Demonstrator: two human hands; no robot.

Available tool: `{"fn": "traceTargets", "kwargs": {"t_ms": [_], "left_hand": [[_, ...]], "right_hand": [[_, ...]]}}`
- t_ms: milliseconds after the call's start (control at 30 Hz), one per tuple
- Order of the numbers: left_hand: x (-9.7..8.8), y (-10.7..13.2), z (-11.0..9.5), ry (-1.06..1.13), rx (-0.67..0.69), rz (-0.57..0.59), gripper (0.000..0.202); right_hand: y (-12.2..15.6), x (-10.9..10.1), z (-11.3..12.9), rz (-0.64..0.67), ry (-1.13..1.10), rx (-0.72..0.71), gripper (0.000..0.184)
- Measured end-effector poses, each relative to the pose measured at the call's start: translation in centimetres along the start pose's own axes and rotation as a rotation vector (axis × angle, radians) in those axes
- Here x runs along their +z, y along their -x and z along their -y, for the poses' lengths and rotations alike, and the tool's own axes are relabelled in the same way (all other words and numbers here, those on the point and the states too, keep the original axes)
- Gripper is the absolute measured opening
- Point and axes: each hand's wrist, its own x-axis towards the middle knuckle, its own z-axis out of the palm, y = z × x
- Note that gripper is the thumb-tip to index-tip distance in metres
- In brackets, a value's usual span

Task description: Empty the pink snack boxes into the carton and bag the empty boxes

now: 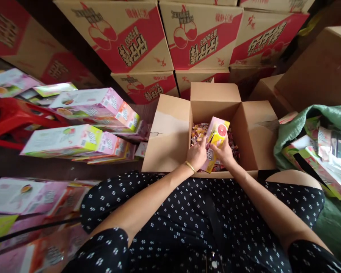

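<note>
An open brown carton (170,132) stands on the floor in front of my knees, with many small wrapped candies (197,132) inside. Both my hands reach into it and hold a small pink and yellow fruit-printed box (217,134) upright over the candies. My left hand (197,153), with a gold bracelet on the wrist, grips the box's lower left side. My right hand (223,153) grips its lower right side. Fingers of both hands are curled round the box.
Stacks of pink and green printed boxes (74,142) lie to the left beside a red plastic stool (14,121). Red-printed cartons (199,38) are piled behind. A green sack (301,125) with more packs sits at right. More flat boxes (22,197) lie at near left.
</note>
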Motion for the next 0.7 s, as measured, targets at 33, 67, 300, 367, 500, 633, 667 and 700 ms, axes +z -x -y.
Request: {"fn": "traceTargets", "kwargs": {"t_ms": [33, 67, 300, 367, 500, 633, 667, 700], "left_hand": [[0.2, -0.2, -0.1, -0.022, 0.004, 0.017, 0.057], [0.3, -0.4, -0.1, -0.038, 0.008, 0.024, 0.056], [-0.1, -1.9, 1.5, 0.191, 0.018, -0.079, 0.046], [-0.3, -2.5, 2.6, 0.323, -0.022, -0.115, 0.047], [0.0, -3.6, 4.7, 0.478, -0.076, -0.175, 0.048], [0.5, -3.9, 5.0, 0.47, -0.09, -0.184, 0.043], [0.5, -3.8, 4.6, 0.451, -0.071, -0.174, 0.045], [0.4, -3.6, 3.9, 0.423, -0.041, -0.155, 0.048]], "right_hand": [[-0.3, 0.7, -0.3, -0.11, 0.072, 0.01, 0.081], [-0.6, 1.3, -0.5, -0.203, 0.139, 0.031, 0.078], [-2.0, 0.3, -1.2, -0.338, 0.319, 0.183, 0.048], [-2.4, -1.2, -1.9, -0.308, 0.268, 0.179, 0.046], [-2.7, -3.7, -2.9, -0.212, 0.203, 0.08, 0.047], [-2.0, -5.1, -1.5, -0.177, 0.286, 0.102, 0.048], [-1.7, -5.3, -0.8, -0.185, 0.361, 0.138, 0.048], [-1.3, -5.4, -0.1, -0.193, 0.453, 0.172, 0.048]]}}
